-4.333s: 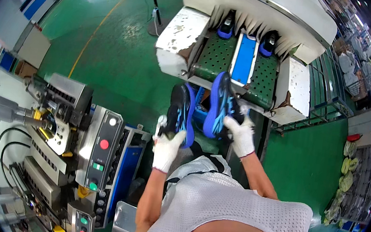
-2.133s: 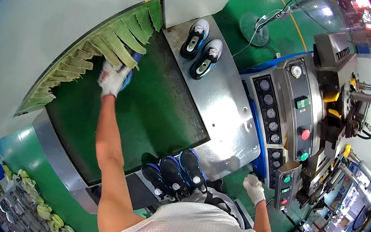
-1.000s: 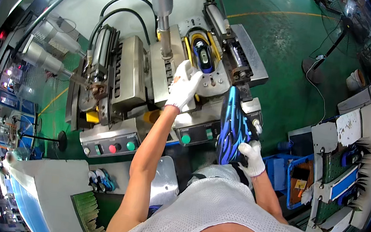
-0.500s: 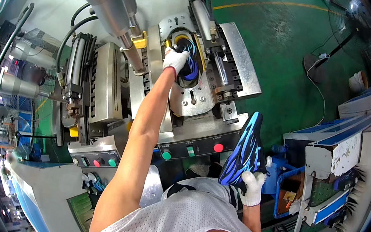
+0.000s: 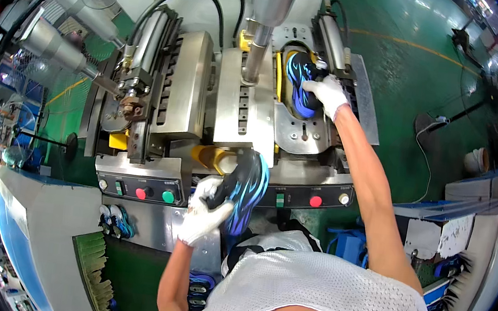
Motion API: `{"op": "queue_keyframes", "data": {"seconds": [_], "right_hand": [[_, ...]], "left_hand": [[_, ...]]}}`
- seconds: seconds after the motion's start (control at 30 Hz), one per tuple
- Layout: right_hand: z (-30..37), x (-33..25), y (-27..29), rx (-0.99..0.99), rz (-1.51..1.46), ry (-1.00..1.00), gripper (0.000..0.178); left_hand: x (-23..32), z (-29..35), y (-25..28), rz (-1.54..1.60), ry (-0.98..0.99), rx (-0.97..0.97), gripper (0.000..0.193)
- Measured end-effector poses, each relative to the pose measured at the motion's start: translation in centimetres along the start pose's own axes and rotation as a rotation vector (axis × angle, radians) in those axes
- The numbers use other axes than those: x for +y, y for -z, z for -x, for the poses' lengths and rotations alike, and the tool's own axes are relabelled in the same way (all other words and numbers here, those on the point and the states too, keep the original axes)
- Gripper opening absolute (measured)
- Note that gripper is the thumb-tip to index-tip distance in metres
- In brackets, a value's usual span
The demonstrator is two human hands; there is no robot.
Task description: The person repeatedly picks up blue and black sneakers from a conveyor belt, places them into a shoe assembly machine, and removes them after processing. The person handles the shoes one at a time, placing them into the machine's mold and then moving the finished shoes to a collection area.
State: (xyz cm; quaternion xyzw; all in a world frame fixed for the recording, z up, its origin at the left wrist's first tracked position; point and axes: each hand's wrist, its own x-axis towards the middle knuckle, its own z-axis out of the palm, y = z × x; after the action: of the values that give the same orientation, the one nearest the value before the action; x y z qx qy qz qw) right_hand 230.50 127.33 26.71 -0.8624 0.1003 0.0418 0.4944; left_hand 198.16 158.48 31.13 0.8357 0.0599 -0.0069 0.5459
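Observation:
My left hand (image 5: 201, 212), in a white glove, is closed on a black shoe with blue streaks (image 5: 251, 187). It holds this shoe upright in front of the press, above the front panel. My right hand (image 5: 329, 96), also gloved, reaches out to a second black and blue shoe (image 5: 298, 81). That shoe lies in the oval opening of the press's right station, within a metal plate (image 5: 301, 134). The right thumb rests on the shoe's near part, and its other fingers are partly hidden behind the shoe.
A steel cylinder rod (image 5: 256, 57) stands just left of the loaded station. Left of it are a steel block (image 5: 182, 85) and a control panel (image 5: 140, 189) with coloured buttons. More shoes (image 5: 116, 220) lie at lower left. A rack (image 5: 438, 238) stands at right.
My left hand has drawn back from the press and now holds a shoe. My right hand has moved from the lower right to the press station, with a shoe at it. The view has turned.

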Motion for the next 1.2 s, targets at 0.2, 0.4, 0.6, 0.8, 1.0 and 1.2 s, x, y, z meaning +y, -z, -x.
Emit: {"op": "queue_keyframes", "data": {"seconds": [0.2, 0.4, 0.6, 0.8, 1.0, 1.2], "right_hand": [[-7.0, 4.6, -9.7, 0.188, 0.627, 0.173, 0.051], [-8.6, 4.2, -8.8, 0.051, 0.574, 0.09, 0.071], [7.4, -1.7, -8.6, 0.071, 0.262, 0.589, 0.085], [29.9, 4.7, -19.0, -0.432, 0.554, 0.972, 0.077], [32.1, 7.4, -23.0, -0.445, 1.235, 1.085, 0.093], [49.1, 6.5, -32.8, -1.283, 0.698, 0.538, 0.1]], "left_hand": [[-9.6, 17.0, 2.8, -0.203, 0.686, 0.347, 0.051], [-22.3, 24.7, -0.2, -0.273, 0.798, 0.881, 0.062], [-28.7, 25.8, -3.2, -0.139, 1.334, 0.67, 0.085], [-24.8, 28.9, -0.9, 0.137, 1.167, 0.653, 0.08], [-22.3, 38.4, -0.9, 0.056, 0.62, 1.204, 0.056], [-31.0, 36.0, -2.8, -0.236, 0.769, 1.189, 0.075]]}}
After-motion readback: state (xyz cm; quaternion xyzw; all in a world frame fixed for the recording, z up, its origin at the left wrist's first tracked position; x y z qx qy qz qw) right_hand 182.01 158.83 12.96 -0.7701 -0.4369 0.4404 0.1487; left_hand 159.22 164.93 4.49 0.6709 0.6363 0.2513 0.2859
